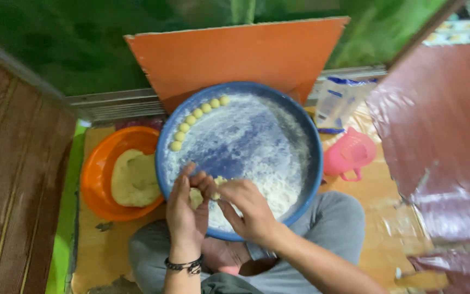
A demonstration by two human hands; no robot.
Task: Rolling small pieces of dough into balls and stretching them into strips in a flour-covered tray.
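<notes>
The person sits cross-legged on the floor [379, 218], a round blue tray [311, 163] resting on the lap. Over the tray's near edge both hands meet on a small lump of pale dough [196, 197]. The left hand [186, 209] is half open, palm turned inward, cupping the lump; the right hand [248, 209] curls its thumb and fingers in to pinch at the lump from the other side. The dough is mostly hidden between the fingers, so its shape and long axis cannot be made out.

A row of small dough balls [196, 114] curves along the tray's far left rim. The tray's middle is dusted with white flour [257, 147].

Touching the tray's left edge stands an orange bowl [96, 174] holding a large mound of dough [134, 178]. Near the right edge lies a pink plastic cup [349, 155] with a handle, and beyond it a clear plastic bag [335, 100], partly cut off by a reddish sheet [441, 136]. An orange board [246, 54] leans upright behind the tray. A black bracelet [183, 265] circles the left wrist. The floor is orange-brown and glossy, with wooden planks [12, 174] at the left.
</notes>
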